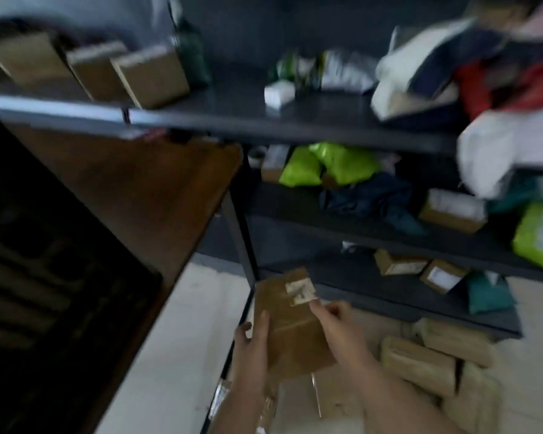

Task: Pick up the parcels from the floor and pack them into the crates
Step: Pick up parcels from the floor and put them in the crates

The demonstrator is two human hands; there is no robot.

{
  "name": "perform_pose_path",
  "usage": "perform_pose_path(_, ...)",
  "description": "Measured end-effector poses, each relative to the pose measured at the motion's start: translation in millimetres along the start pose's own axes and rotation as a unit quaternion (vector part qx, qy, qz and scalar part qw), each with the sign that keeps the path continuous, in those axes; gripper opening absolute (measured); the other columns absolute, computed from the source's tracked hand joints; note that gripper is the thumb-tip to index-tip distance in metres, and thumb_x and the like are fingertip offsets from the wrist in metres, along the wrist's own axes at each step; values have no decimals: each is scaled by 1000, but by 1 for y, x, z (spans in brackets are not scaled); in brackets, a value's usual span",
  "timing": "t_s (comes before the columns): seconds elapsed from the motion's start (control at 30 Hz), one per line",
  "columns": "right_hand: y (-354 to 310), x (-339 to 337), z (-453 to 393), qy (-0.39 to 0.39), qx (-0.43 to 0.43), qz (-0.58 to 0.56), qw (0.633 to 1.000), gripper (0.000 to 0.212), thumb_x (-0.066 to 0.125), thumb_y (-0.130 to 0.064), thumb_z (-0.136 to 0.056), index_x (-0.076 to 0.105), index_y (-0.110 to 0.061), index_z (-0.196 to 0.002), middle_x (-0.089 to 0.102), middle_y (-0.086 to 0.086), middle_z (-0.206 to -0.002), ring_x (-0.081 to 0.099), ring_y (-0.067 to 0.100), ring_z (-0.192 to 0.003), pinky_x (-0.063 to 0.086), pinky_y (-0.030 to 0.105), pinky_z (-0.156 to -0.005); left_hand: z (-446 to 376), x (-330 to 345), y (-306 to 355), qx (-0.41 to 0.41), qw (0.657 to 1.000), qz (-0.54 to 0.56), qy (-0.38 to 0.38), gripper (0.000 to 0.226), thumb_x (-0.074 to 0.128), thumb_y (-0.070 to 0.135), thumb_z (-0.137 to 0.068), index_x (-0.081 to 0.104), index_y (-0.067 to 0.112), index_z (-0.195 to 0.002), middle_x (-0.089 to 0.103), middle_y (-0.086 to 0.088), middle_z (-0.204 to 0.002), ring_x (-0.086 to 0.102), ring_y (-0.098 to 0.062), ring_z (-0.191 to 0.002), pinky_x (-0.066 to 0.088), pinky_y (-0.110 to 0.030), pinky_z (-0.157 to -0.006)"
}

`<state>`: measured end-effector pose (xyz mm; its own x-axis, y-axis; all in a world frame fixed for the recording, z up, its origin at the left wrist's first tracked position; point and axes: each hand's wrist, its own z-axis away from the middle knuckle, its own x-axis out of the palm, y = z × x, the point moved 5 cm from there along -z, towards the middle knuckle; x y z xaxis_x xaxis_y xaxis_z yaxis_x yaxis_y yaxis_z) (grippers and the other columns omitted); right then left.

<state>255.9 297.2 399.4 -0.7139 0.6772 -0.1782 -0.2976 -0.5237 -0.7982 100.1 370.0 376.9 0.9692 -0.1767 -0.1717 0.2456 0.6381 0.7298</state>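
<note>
We see both hands on brown box (290, 330), held in air above floor (176, 339), in front of lower shelf (389, 296). L hand (251, 346) fingers curled round left edge, R hand (336, 324) fingers pinch right side nr label (300, 289). More parcels (420, 361) on floor at right. Frame blurry.

Person, seen from head height: two forearms are showing, both bare up to the frame's lower edge, with no sleeve edge coming into sight. Left hand (252, 346) and right hand (337, 324) are showing uncovered, without gloves. Fingers (263, 324) are appearing bare. Motion blur is softening finer detail of nails and knuckles.
</note>
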Motion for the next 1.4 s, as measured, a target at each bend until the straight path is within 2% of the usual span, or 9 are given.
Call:
perform_pose_path(0.2,-133,-60,138,-47,-143,-27,988,13,63,-33,-87,55,-33,-97,59,-12,-95,58,4,-85,44,22,-64,152,-27,111,97,994,12,-57,35,62,33,-86,52,19,-116,61,1,-92,61,-18,-82,52,-33,-66)
perform_pose_path(0.37,-195,-102,215,-64,-228,-31,971,34,62,-18,-87,53,-28,-118,59,-4,-113,56,8,-98,45,22,-70,242,-38,169,162,982,47,-83,44,67,29,-82,47,25,-120,56,7,-99,57,-11,-87,49,-25,-62)
perform_pose_path(0.5,-231,-124,252,-56,-277,-46,958,42,60,-14,-85,52,-26,-125,57,2,-120,56,17,-107,51,38,-88,287,-41,211,266,959,30,-92,48,69,29,-80,48,28,-123,59,9,-102,59,-11,-91,50,-24,-67)
perform_pose_path(0.7,-281,-106,298,-76,-350,-88,929,36,61,-14,-85,53,-30,-116,59,0,-118,57,11,-101,48,26,-75,340,-84,265,352,934,36,-42,48,67,34,-81,47,30,-126,58,8,-106,60,-10,-92,54,-30,-78)
perform_pose_path(0.83,-311,-35,343,-164,-373,-79,910,42,63,-23,-85,49,-32,-124,56,1,-126,55,16,-112,49,38,-93,363,-172,297,393,914,84,51,34,66,39,-80,50,33,-110,59,13,-99,57,-4,-87,46,-21,-64)
perform_pose_path(1.07,-307,115,430,-296,-372,11,880,81,65,-34,-84,15,-39,-148,33,-1,-137,40,14,-119,34,25,-92,351,-349,292,337,919,117,168,26,66,42,-79,56,34,-102,58,3,-101,58,-15,-89,49,-31,-71)
perform_pose_path(1.2,-286,175,439,-313,-332,105,884,82,60,-43,-87,6,-37,-149,22,11,-149,32,27,-135,32,32,-106,311,-402,282,279,936,88,195,41,65,47,-78,51,34,-115,52,-3,-113,53,-23,-101,47,-37,-86)
perform_pose_path(1.3,-271,205,422,-282,-313,292,859,73,47,-51,-89,12,-31,-149,25,14,-150,30,31,-137,17,42,-116,268,-402,271,214,950,-76,215,68,51,48,-88,24,21,-144,42,-17,-140,44,-36,-124,38,-39,-102)
perform_pose_path(1.4,-257,218,406,-249,-315,468,787,58,30,-53,-93,36,-23,-143,36,10,-149,18,30,-143,-6,50,-115,238,-376,260,144,944,-199,220,77,40,41,-96,-4,2,-147,10,-28,-152,18,-42,-139,18,-44,-113)
